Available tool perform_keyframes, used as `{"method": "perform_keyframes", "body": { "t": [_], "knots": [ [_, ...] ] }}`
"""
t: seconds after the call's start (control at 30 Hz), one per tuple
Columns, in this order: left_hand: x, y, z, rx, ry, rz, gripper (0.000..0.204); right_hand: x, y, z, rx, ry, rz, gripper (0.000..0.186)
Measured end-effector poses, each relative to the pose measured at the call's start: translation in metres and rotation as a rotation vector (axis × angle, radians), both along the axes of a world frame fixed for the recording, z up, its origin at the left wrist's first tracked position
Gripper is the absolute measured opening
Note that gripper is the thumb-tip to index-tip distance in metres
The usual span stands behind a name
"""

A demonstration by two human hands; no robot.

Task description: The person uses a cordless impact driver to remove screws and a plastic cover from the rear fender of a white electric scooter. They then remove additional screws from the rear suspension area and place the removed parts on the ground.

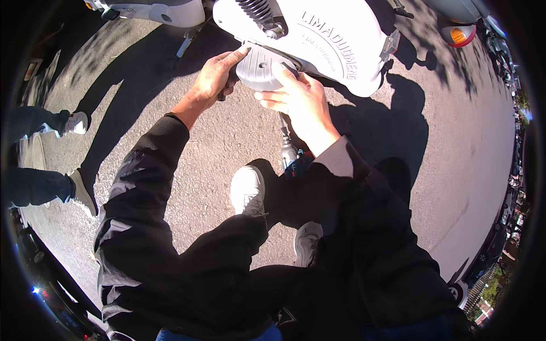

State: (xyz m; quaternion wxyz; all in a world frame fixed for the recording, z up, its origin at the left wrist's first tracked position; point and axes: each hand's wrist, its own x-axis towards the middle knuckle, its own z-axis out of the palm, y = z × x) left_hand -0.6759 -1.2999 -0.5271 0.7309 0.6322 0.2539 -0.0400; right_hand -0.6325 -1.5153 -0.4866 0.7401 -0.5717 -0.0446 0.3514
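Note:
A grey ribbed plastic cover (263,67) with a small hole in it sits against the lower edge of a white scooter's rear wheel cover (333,40). My left hand (216,77) grips its left edge, thumb on top and fingers curled underneath. On the right side my right hand (304,102) holds it, thumb over the face and fingers below. Whether the cover is fastened to the scooter, I cannot tell. Beneath my right forearm a cordless drill (290,154) shows in part, with a long bit pointing toward the cover.
A black coil spring (257,12) stands just above the cover. Another person's shoes (79,187) are on the pavement at the left. More vehicles stand at the upper left and upper right, one with an orange lamp (458,35). My white shoe (248,189) is near the drill.

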Motion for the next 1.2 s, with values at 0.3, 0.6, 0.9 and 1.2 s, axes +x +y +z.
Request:
{"method": "perform_keyframes", "body": {
  "t": [0.3,0.6,0.9,1.2],
  "knots": [
    [-0.06,0.057,-0.019,0.126,0.08,0.087,0.05,-0.032,0.008,-0.054,-0.121,0.17,0.46,0.052],
    [-0.194,0.115,-0.069,0.425,0.593,0.102,0.039,-0.016,-0.124,-0.123,-1.2,-0.692,0.967,0.069],
    [-0.225,0.19,-0.122,0.519,0.549,0.525,0.041,-0.036,-0.147,-0.173,-1.323,-0.665,1.217,0.064],
    [-0.264,0.227,-0.149,0.436,0.549,0.678,0.052,-0.025,-0.133,-0.171,-1.348,-0.624,1.377,0.073]
  ]
}}
